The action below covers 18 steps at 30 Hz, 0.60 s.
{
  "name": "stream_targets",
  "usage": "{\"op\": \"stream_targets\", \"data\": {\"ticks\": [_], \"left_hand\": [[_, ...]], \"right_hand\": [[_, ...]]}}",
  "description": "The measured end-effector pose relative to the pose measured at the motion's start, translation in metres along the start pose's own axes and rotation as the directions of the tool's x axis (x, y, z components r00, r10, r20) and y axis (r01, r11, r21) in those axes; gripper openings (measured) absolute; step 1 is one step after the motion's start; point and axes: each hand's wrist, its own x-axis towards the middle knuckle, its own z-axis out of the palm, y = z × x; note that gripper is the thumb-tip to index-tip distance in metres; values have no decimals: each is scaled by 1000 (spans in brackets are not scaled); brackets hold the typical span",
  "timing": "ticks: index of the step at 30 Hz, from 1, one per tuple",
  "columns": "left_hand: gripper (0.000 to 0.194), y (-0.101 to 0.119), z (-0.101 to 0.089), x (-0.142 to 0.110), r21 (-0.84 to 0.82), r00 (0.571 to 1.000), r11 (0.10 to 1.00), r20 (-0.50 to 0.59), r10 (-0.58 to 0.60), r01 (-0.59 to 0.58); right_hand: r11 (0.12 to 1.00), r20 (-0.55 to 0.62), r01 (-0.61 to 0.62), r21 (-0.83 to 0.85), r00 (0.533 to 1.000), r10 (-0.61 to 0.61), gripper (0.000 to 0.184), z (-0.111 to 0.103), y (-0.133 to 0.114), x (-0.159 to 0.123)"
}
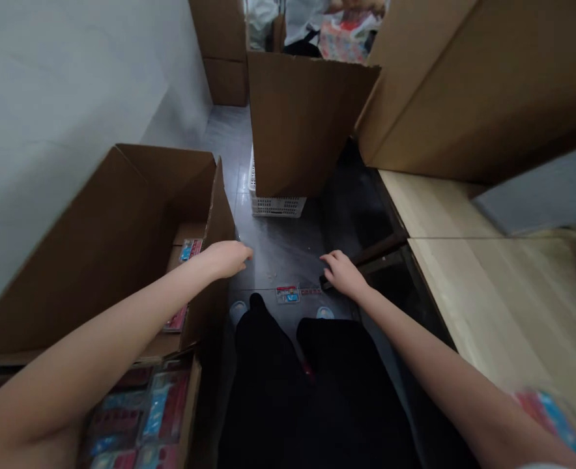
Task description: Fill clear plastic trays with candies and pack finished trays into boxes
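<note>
Packaged goods [288,295], red and blue under clear plastic, lie on the floor [281,247] near the feet [324,312]; the left hand [230,258], beside an open cardboard box [92,234], and the right hand [341,271] both have fingers loosely bent, slightly parted (and apparently empty). Reaching seems the step in hand; a pickup would call for lowering and pinching an edge.

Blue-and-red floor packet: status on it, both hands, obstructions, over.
Left hand, right hand appear empty. Packet flat on floor, untouched. Open carton beside left hand.
</note>
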Motion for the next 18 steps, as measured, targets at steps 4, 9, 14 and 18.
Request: {"op": "stream_targets", "data": {"ticks": [4, 9, 14, 18], "left_hand": [[24, -12, 10, 64, -55, 993, 996, 99, -69, 75], [27, -36, 24, 136, -134, 984, 984, 152, -98, 119], [31, -55, 59, 164, -233, 973, 962, 208, -96, 145], [28, -66, 108, 174, -308, 951, 934, 296, -89, 184]], "right_hand": [[1000, 155, 3, -30, 988, 2, 30, -1, 27, 108], [997, 266, -72, -13, 961, 73, 30, 12, 50, 170], [979, 426, -202, 4, 886, 181, 25, 54, 72, 175], [951, 535, -308, 2, 804, 260, 29, 96, 88, 164]]}}
